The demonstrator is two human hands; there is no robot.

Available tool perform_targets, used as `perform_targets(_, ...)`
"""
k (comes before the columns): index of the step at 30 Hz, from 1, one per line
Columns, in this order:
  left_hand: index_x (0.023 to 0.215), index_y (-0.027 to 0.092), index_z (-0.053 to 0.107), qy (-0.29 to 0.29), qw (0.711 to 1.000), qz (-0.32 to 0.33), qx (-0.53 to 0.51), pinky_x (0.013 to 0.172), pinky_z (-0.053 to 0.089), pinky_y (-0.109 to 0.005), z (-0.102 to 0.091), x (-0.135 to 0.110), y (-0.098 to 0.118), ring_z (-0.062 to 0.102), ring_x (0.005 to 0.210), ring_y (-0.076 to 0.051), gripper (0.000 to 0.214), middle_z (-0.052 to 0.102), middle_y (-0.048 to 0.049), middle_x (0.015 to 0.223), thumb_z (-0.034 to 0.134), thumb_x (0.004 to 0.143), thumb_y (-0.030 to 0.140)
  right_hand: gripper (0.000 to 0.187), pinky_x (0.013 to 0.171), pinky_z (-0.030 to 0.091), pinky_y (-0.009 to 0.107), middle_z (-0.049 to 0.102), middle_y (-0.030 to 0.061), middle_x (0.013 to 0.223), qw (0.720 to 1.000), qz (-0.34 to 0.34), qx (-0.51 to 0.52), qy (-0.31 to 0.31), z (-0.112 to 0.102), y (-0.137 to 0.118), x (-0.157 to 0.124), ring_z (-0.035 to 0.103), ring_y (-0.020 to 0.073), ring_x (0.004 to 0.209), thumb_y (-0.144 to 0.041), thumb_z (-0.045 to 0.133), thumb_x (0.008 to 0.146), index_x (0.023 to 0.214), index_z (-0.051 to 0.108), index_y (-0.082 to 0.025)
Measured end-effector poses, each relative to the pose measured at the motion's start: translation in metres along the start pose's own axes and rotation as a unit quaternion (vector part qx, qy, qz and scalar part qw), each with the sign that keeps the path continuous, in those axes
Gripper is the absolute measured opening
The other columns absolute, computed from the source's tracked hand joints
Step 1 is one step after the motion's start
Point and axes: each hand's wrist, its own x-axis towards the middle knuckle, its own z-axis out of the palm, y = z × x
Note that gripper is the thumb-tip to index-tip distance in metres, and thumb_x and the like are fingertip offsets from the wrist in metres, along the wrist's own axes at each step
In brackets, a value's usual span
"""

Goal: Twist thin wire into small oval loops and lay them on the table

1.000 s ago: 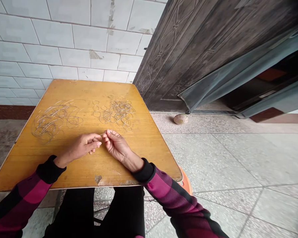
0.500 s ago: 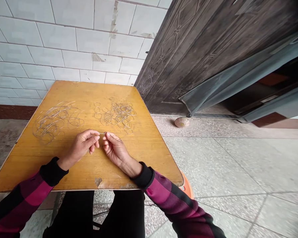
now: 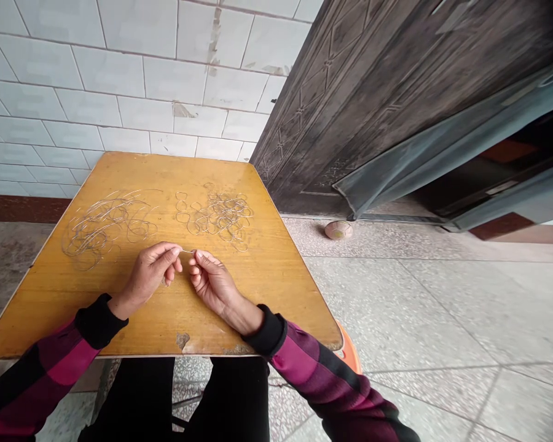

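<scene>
A thin piece of wire spans the small gap between my two hands, just above the wooden table. My left hand pinches one end of it between thumb and forefinger. At the other end, the fingertips of my right hand are closed on the same wire, palm partly turned up. Beyond my left hand lies a loose pile of curved wire lengths. A heap of small wire rings lies farther back, beyond my right hand, with a few rings apart on its left side.
A white tiled wall stands behind the table. To the right are a dark carved door, a grey curtain and a round object on the floor. An orange stool edge shows by the table's right corner.
Both hands keep hold of the wire in nearly the same place. My left hand has shifted slightly left, and the whole view has tilted a little.
</scene>
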Motion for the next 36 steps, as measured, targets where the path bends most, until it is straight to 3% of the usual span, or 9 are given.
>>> perform_targets(7,0.083,0.014,0.065,0.024,1.0,-0.003,0.019,0.044,0.044,-0.02,-0.001,-0.001,0.0,0.054,0.049,-0.008,0.027,0.066,-0.0021,0.073,0.056,0.089,0.039,0.006,0.059,0.059,0.014,0.075,0.0028,0.078,0.999,-0.029,-0.013,0.007,0.007,-0.007,-0.001,0.07,0.0084,0.063,-0.016,0.067,0.085,0.09,0.067,-0.012)
perform_targets(13,0.086,0.014,0.066,0.005,1.0,-0.024,0.013,0.047,0.047,-0.021,0.004,-0.005,0.0,0.06,0.053,-0.011,0.028,0.069,-0.0037,0.074,0.058,0.086,0.041,0.009,0.064,0.059,0.015,0.075,0.0033,0.08,0.997,-0.066,-0.03,0.001,0.008,-0.009,-0.001,0.071,0.0087,0.067,-0.017,0.071,0.08,0.087,0.066,-0.013)
perform_targets(20,0.084,0.015,0.069,0.009,0.998,-0.058,-0.013,0.06,0.053,-0.025,0.006,-0.005,-0.008,0.066,0.07,-0.015,0.027,0.07,-0.006,0.082,0.061,0.083,0.04,0.027,0.057,0.056,0.017,0.071,-0.0013,0.072,0.977,-0.12,-0.174,-0.023,0.006,-0.018,0.003,0.068,0.0092,0.06,-0.024,0.075,0.077,0.095,0.056,-0.018)
perform_targets(24,0.073,0.015,0.07,0.02,0.997,-0.067,0.02,0.055,0.046,-0.024,0.006,-0.004,-0.009,0.055,0.058,-0.011,0.02,0.065,-0.0019,0.07,0.063,0.078,0.034,0.041,0.056,0.055,0.022,0.069,-0.0036,0.07,0.953,-0.139,-0.265,-0.035,0.003,-0.026,0.006,0.067,0.0107,0.057,-0.027,0.073,0.077,0.108,0.047,-0.018)
perform_targets(27,0.064,0.015,0.066,-0.01,0.995,-0.092,0.04,0.049,0.037,-0.023,0.005,-0.004,-0.006,0.044,0.049,-0.009,0.021,0.052,0.0026,0.053,0.061,0.077,0.031,0.056,0.055,0.055,0.024,0.068,-0.0045,0.068,0.944,-0.129,-0.302,-0.039,0.002,-0.03,0.006,0.066,0.0115,0.055,-0.027,0.072,0.077,0.122,0.041,-0.016)
perform_targets(30,0.062,0.016,0.064,-0.025,0.993,-0.105,0.044,0.049,0.034,-0.023,0.005,-0.005,-0.003,0.043,0.049,-0.01,0.022,0.047,0.0031,0.05,0.06,0.076,0.032,0.066,0.053,0.054,0.023,0.066,-0.0063,0.065,0.935,-0.147,-0.323,-0.013,0.003,-0.031,0.006,0.064,0.0106,0.052,-0.026,0.073,0.076,0.13,0.037,-0.013)
perform_targets(33,0.062,0.016,0.064,-0.027,0.993,-0.106,0.049,0.05,0.035,-0.024,0.004,-0.005,-0.003,0.043,0.05,-0.01,0.022,0.048,0.0026,0.051,0.059,0.075,0.032,0.066,0.05,0.052,0.02,0.065,-0.0073,0.064,0.926,-0.177,-0.333,0.022,0.005,-0.033,0.008,0.063,0.0094,0.051,-0.025,0.073,0.075,0.13,0.04,-0.012)
perform_targets(36,0.06,0.016,0.061,-0.032,0.993,-0.098,0.057,0.051,0.034,-0.025,0.004,-0.005,-0.005,0.043,0.051,-0.011,0.024,0.048,0.0025,0.052,0.058,0.076,0.032,0.057,0.045,0.05,0.021,0.065,-0.007,0.063,0.925,-0.161,-0.342,0.029,0.008,-0.037,0.012,0.061,0.0097,0.049,-0.024,0.07,0.077,0.125,0.042,-0.011)
